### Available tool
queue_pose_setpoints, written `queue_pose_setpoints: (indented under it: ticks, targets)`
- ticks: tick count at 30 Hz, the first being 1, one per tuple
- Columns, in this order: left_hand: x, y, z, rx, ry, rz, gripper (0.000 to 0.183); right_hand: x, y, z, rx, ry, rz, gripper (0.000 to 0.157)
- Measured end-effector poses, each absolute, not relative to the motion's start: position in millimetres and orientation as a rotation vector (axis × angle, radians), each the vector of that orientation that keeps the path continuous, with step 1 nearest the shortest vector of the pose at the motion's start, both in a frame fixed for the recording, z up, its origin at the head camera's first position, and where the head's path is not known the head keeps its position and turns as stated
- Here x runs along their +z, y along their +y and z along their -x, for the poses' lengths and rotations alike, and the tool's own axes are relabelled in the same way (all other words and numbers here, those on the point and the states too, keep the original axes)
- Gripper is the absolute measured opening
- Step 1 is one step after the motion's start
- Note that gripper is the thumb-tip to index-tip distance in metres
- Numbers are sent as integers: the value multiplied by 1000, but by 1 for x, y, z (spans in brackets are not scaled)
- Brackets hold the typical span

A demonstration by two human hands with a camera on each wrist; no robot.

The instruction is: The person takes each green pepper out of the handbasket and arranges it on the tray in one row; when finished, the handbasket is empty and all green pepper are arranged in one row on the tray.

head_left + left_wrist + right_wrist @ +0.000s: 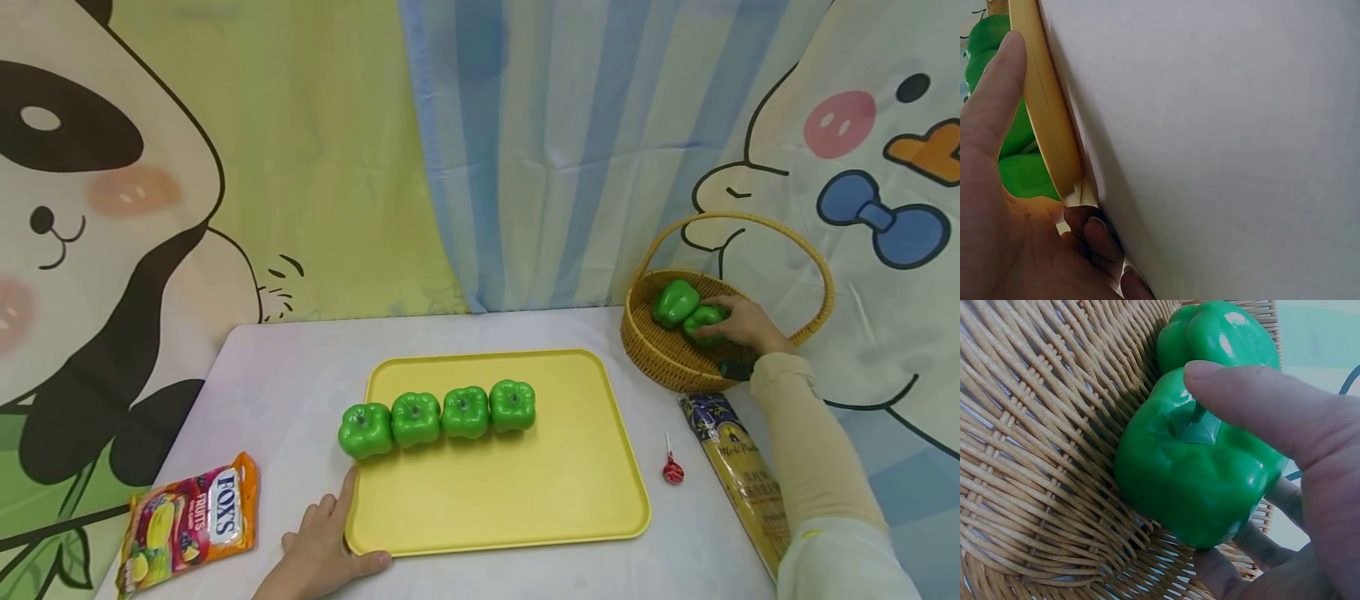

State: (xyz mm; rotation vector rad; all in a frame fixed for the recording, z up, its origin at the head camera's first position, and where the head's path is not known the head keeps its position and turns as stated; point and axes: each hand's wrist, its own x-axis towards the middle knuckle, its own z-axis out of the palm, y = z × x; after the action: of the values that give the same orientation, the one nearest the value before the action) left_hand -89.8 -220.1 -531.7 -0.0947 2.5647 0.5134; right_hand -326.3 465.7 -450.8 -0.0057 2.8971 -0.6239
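In the head view, my right hand (742,323) reaches into a wicker basket (660,360) at the right. It grips a green bell pepper (1191,469), thumb near the stem and fingers around the far side. Another green pepper (676,302) lies against it in the basket. My left hand (318,537) rests at the near-left corner of a yellow tray (495,500), thumb along the front edge and index finger beside the left edge. A row of several green peppers (416,419) crosses the tray; the leftmost pepper (365,431) overlaps the tray's left rim.
An orange Fox's candy bag (191,521) lies at the table's left. Between tray and right arm are a red lollipop (672,471) and a long pasta packet (738,475). The basket's tall handle (750,218) arches above the right hand. A printed curtain (345,167) hangs behind.
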Motion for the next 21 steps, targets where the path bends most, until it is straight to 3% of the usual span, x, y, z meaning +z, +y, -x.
queue_pose_setpoints:
  ticks: [21]
  targets:
    - [-530,-220,90,511,2590,75,147,-440,466,323,-448,3009,78,71]
